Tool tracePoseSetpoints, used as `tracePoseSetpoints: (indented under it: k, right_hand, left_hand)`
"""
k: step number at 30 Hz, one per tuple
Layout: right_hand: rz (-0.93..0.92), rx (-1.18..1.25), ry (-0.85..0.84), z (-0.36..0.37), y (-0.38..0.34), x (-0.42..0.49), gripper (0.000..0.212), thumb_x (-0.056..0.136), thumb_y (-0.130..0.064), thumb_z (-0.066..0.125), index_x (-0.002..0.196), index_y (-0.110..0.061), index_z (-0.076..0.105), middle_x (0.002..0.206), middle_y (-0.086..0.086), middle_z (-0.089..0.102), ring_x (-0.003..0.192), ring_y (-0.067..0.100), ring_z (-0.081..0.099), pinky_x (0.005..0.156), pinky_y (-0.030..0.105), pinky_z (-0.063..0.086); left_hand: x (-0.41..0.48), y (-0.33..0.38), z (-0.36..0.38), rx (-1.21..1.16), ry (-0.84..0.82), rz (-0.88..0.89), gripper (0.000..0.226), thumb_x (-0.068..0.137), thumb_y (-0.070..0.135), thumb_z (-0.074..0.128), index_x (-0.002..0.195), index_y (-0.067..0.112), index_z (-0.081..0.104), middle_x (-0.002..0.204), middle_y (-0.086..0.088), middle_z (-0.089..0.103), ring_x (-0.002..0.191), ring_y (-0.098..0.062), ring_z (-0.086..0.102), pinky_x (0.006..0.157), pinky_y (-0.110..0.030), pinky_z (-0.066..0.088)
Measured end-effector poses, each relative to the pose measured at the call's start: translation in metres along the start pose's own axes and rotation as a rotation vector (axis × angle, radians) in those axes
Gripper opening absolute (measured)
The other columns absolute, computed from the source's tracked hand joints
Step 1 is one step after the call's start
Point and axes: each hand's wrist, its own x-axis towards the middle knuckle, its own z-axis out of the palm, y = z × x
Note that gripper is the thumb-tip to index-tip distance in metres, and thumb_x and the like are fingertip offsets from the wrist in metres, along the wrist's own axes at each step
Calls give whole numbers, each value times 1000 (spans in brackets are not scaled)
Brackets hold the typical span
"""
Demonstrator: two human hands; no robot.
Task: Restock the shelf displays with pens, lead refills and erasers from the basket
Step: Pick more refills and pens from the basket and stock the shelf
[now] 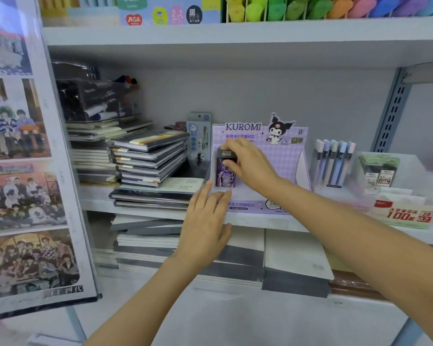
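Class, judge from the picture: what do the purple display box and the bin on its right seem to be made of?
Purple display box: likely printed cardboard, thin folded walls, cut-out header. Bin: probably frosted plastic; packets show hazily through its wall.

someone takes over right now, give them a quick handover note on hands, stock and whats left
Right hand: grip on the top of a small dark box, upright at the left end of the purple Kuromi display.
Left hand: open, flat on the display's front left corner.
Done: that box is in, the only one visible there.
Left: let go, add more stock; basket not in view.
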Motion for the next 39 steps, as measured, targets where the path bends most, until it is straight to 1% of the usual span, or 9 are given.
tracePoseSetpoints:
  k: [5, 10, 15, 18, 20, 22, 25, 30, 39]
  right_hand:
    - [11, 70, 171, -5, -16, -25, 32, 95, -25, 60, 126, -19, 59, 136, 2, 41, 68, 6, 51, 68, 29, 49]
    - [-105, 449, 303, 12, -33, -116, 14, 95, -16, 54, 91, -9, 66, 81, -4, 62, 56, 7, 49, 55, 20, 39]
    - [131, 581, -99, 100, -21, -253, 29, 96, -22, 49, 74, -7, 59, 58, 2, 57, 50, 18, 51, 51, 34, 43]
    - [347, 491, -519, 159, -4, -337, 20, 96, -25, 51, 82, -13, 58, 70, 3, 63, 62, 21, 56, 63, 38, 49]
    - [507, 404, -724, 188, 8, -386, 18, 97, -31, 50, 96, -14, 58, 83, -1, 63, 72, 15, 57, 72, 36, 50]
    - [674, 351, -851, 209, 16, -429, 28, 97, -38, 50, 108, -13, 54, 89, -4, 57, 76, 11, 53, 74, 31, 47]
    - [853, 348, -976, 235, 14, -473, 41, 94, -47, 52, 118, -15, 45, 117, 7, 57, 104, 19, 55, 86, 27, 39]
    - [1022, 336, -907, 269, -8, -496, 78, 85, -58, 60, 138, -6, 34, 141, 13, 38, 130, 28, 36, 107, 39, 36]
    - [1284, 609, -642, 277, -13, -505, 39, 83, -24, 75, 111, -6, 53, 104, 5, 65, 95, 18, 61, 80, 28, 46]
  left_hand:
    - [-8, 7, -1, -62, 60, 1, 65, 88, 16, 59, 147, 5, 35, 151, -14, 37, 148, -33, 15, 121, -46, 12]
    - [-55, 24, 39, -199, 309, -49, 44, 73, -2, 60, 116, 6, 56, 115, -15, 57, 108, -29, 48, 95, -36, 37]
    - [-140, 36, 124, -261, -169, -45, 25, 70, -7, 66, 93, 0, 61, 88, -13, 56, 75, -32, 50, 66, -37, 35]
    - [-215, 54, 176, -337, -537, -191, 33, 82, 0, 61, 115, 2, 61, 119, -17, 59, 109, -37, 56, 89, -37, 41]
    - [-269, 68, 203, -338, -736, -305, 48, 96, 14, 50, 143, 6, 40, 152, -13, 35, 141, -28, 32, 111, -34, 28]
    - [-312, 80, 219, -258, -940, -352, 60, 104, 27, 34, 155, 10, 8, 163, -4, 2, 150, -20, 4, 119, -30, 11]
    - [-345, 91, 231, -195, -1060, -351, 62, 106, 28, 25, 153, 9, -9, 160, -4, -20, 148, -22, -16, 119, -27, 1]
    - [-350, 94, 237, -227, -967, -374, 57, 106, 19, 21, 152, 7, -9, 158, -4, -21, 148, -22, -18, 115, -20, -13]
    - [-353, 92, 239, -375, -868, -426, 55, 105, 22, 29, 153, 7, 7, 162, -6, -4, 150, -19, -8, 118, -19, -7]
